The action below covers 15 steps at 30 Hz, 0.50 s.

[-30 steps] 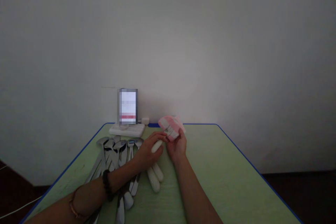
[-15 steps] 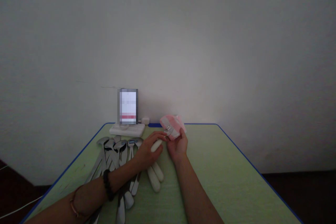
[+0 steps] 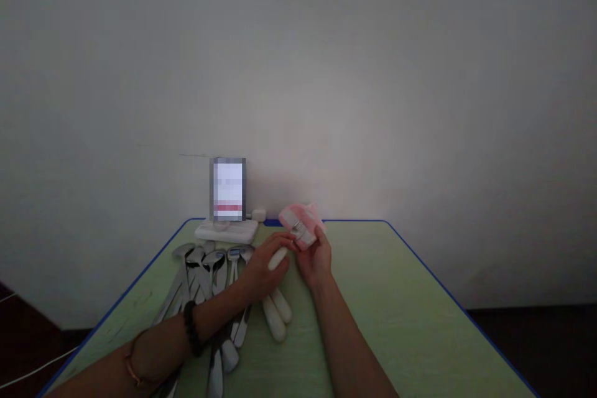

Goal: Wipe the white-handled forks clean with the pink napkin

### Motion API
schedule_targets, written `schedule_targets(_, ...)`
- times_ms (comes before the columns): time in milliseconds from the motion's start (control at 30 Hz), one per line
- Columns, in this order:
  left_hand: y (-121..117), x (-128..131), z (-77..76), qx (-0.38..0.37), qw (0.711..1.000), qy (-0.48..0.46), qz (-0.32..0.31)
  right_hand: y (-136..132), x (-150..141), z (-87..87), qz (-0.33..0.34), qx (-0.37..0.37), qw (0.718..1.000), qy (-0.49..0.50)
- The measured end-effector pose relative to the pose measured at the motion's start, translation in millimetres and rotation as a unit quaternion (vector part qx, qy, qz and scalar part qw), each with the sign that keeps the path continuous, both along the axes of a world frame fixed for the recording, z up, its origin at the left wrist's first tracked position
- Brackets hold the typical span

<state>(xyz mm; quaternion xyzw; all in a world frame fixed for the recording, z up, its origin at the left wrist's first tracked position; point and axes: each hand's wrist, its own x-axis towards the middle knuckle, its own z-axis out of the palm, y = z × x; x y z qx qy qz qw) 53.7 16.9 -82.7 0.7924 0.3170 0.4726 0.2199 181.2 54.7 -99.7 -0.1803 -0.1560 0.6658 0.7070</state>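
Note:
My left hand (image 3: 262, 270) is closed round the pale handle of a fork (image 3: 278, 258), whose metal tines point away to the upper right. A pink-and-white striped cloth (image 3: 308, 214) is pinched in my right hand (image 3: 317, 258), with the thumb on top. The tines lie against the cloth, and my fingers hide the fork's neck. Two more cream handles (image 3: 274, 320) rest on the table just below my left hand. Under and beside my left forearm lies a pile of metal spoons and other cutlery (image 3: 215, 261), partly covered by the arm.
A blurred lit phone (image 3: 228, 189) stands upright on a white base (image 3: 226, 231) at the table's back left. A small white plug (image 3: 258, 216) sits beside it. The green table (image 3: 396, 323) has a blue edge and meets a pale wall.
The cloth has shifted slightly left and turned a little around the tines, along with my right fingers. My left hand keeps nearly the same place on the fork.

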Motion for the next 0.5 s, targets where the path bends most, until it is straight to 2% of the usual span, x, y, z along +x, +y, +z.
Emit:
schedule_targets(233,-0.5,0.4,0.8,0.007,1.0,0.0,0.005,0.8,0.8,-1.8,0.004,-0.015,1.0,-0.001)
schedule_targets(400,-1.8,1.4,3.6,-0.003,1.0,0.004,0.011,-5.1,-5.3,4.8,0.056,-0.017,0.998,-0.013)
schedule_targets(500,-2.0,2.0,3.5,-0.008,1.0,0.004,0.012,-7.0,-6.7,7.2,0.052,-0.016,0.998,-0.02)
